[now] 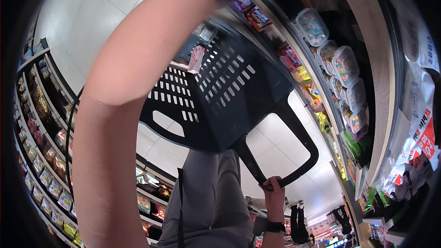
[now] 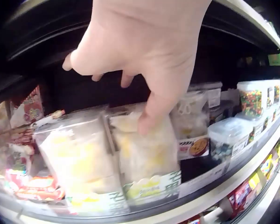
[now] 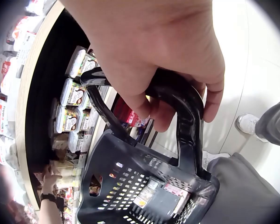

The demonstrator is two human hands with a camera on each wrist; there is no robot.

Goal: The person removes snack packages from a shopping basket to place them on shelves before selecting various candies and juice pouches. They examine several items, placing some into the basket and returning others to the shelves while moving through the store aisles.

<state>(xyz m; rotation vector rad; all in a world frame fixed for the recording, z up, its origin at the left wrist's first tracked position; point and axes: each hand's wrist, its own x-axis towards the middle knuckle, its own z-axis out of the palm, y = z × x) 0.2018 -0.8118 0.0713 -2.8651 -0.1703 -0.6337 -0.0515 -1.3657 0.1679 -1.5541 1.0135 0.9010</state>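
Observation:
My left hand (image 2: 140,42) reaches over a shelf with its fingers spread. Its thumb overlaps the front of a clear bag of pale yellow food (image 2: 147,151), and a similar bag (image 2: 79,163) stands beside it. The head view has only the left arm, crossing in front of the basket. My right hand (image 3: 163,51) has its fingers curled round the black handle (image 3: 189,126) of a dark plastic shopping basket (image 3: 107,168). Inside the basket lie a pink-and-white box (image 1: 196,59) and a clear-lidded pack (image 1: 205,33).
Clear tubs of colourful candy (image 2: 253,100) stand to the right on the same shelf. Red snack packets (image 2: 35,184) lie to the left. White-and-red bags (image 1: 420,133) line the upper shelf. Another stocked rack (image 1: 43,156) stands across the tiled aisle, and people's legs (image 1: 299,224) show farther off.

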